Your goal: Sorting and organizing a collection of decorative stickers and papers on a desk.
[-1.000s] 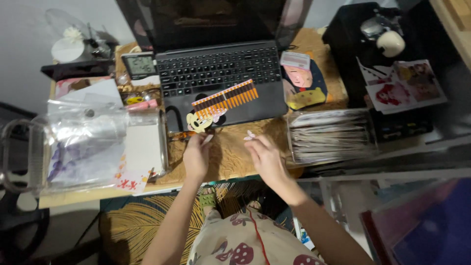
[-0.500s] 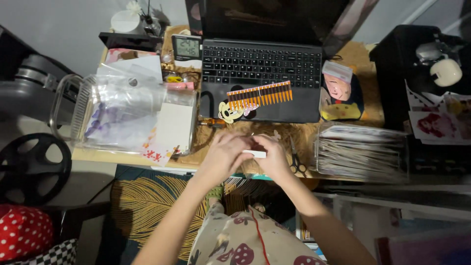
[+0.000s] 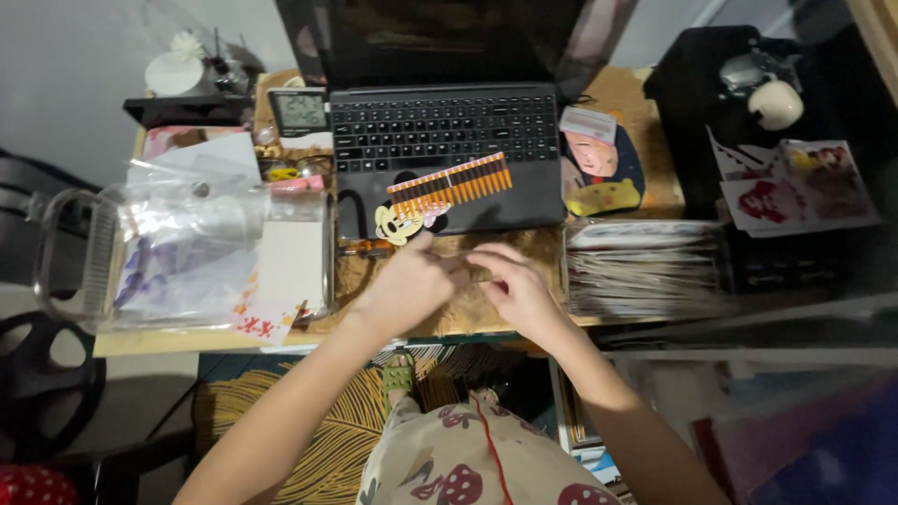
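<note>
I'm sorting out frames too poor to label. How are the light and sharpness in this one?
Head view: dim overall; the laptop screen and right side fall into shadow; both hands are slightly soft; edges bow with wide-angle distortion.

Desk [image 3: 159, 344]: pale wood, sitting against a grey wall [image 3: 65, 65], with a brown fuzzy mat [image 3: 440, 313] lying over its middle. Rug [image 3: 281, 430]: dark, showing a yellow leaf print, lying on the floor below. Chair [image 3: 37, 383]: black, standing at far left. Shelf [image 3: 711, 122]: black, standing at right. Light: dim, falling brightest on the wall.
</note>
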